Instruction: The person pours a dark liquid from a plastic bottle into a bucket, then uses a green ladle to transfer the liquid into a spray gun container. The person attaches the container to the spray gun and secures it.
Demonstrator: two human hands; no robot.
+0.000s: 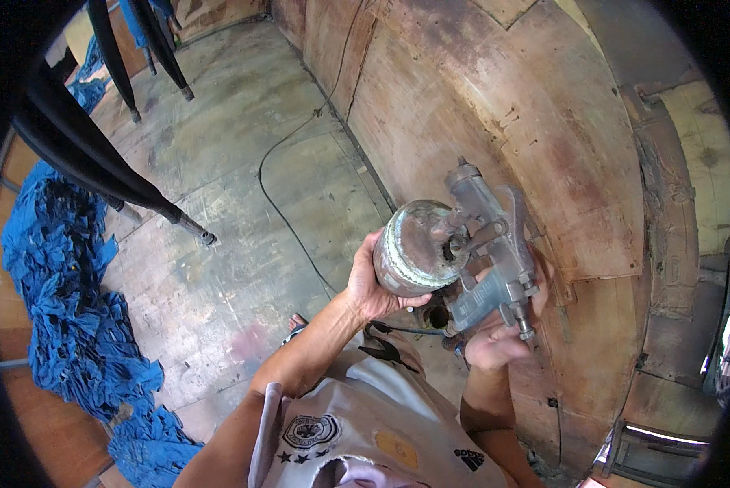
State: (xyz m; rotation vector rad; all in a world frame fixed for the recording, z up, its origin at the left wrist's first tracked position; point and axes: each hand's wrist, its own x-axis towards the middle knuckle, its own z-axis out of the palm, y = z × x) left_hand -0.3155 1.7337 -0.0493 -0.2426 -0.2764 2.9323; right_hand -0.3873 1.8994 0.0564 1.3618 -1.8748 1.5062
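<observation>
A worn metal spray gun with a round cup is held up in front of my chest, tilted so that its nozzle end points up and away. My left hand is wrapped round the cup, which has a pale, crusted band near its rim. At the gun's rear, by the adjusting knobs, my right hand curls behind the body. Its fingers are partly hidden by the gun. A dark hose runs to the lower end of the grip.
Blue cloth pieces lie heaped along the left. Black hoses with metal ends hang at the upper left. A thin black cable crosses the stained floor. Worn brown panels rise at the right.
</observation>
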